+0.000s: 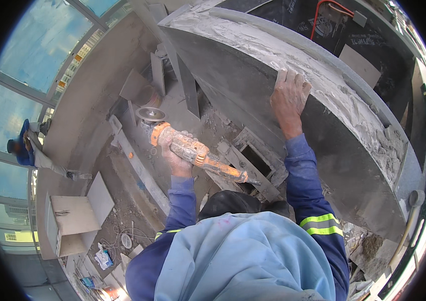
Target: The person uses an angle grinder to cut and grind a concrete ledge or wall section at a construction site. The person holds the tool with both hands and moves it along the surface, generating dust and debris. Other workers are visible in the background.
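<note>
the left hand grips the grinder, fingers wrapped around its dusty orange-and-grey body. the grinder is held above the floor, left of the slab and clear of it; its disc points away from the wearer, and its tail end slants back toward the wearer's body. whether the disc spins cannot be told.

the right hand is on the slab's top edge, fingers bent over and closed on it, the wrist against the dark face; the thumb is hidden. rough mortar runs along that top edge, just beside the fingertips.

below the grinder's tail, near the slab's foot, is a block with a rectangular opening. a long plank lies on the floor to the left of the left hand. a pale box stands at the floor's left edge, beside the low wall. a co-worker is at the window above that wall.
</note>
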Motion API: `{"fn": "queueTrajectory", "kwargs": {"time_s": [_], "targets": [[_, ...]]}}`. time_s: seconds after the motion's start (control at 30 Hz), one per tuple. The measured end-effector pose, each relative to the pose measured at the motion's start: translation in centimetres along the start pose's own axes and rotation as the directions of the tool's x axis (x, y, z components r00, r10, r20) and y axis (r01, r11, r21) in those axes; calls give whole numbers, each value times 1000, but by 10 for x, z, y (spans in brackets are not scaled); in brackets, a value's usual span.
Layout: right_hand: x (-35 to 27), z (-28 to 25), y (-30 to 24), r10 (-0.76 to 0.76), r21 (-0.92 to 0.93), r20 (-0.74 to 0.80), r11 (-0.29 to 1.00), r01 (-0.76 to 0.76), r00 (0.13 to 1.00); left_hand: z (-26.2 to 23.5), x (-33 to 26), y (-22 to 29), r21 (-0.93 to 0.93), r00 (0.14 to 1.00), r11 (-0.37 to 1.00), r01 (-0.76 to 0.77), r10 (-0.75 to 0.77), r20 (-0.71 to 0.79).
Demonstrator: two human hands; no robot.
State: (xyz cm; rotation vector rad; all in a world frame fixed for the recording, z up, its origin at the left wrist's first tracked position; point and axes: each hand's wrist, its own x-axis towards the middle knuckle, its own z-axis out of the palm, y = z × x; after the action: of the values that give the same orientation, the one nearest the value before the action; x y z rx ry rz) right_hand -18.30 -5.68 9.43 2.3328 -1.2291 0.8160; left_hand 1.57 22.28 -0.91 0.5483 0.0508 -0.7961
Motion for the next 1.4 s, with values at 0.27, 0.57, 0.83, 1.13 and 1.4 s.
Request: {"fn": "queueTrajectory", "kwargs": {"time_s": [0.27, 0.57, 0.83, 1.13, 1.4], "targets": [[-26, 3, 19, -30, -162, 52, 986, 39, 998, -26, 36, 14, 163, 991, 984, 74, -90, 96], [-18, -2, 12, -17, -181, 23, 983, 20, 1000, -25, 66, 141, 34, 952, 991, -130, 115, 282], [-38, 3, 18, 43, 163, -413, 986, 27, 910, 22, -37, 237, 201, 951, 948, -248, 198, 238], [-255, 133, -130, -693, -393, 628, 110, -913, -354, 84, -148, 149, 375, 809, 738, -562, 584, 62], [-241, 144, -242, -805, 273, 579, 39, -961, 132, 76, -201, 92, 419, 768, 693, -587, 641, 17]]}}
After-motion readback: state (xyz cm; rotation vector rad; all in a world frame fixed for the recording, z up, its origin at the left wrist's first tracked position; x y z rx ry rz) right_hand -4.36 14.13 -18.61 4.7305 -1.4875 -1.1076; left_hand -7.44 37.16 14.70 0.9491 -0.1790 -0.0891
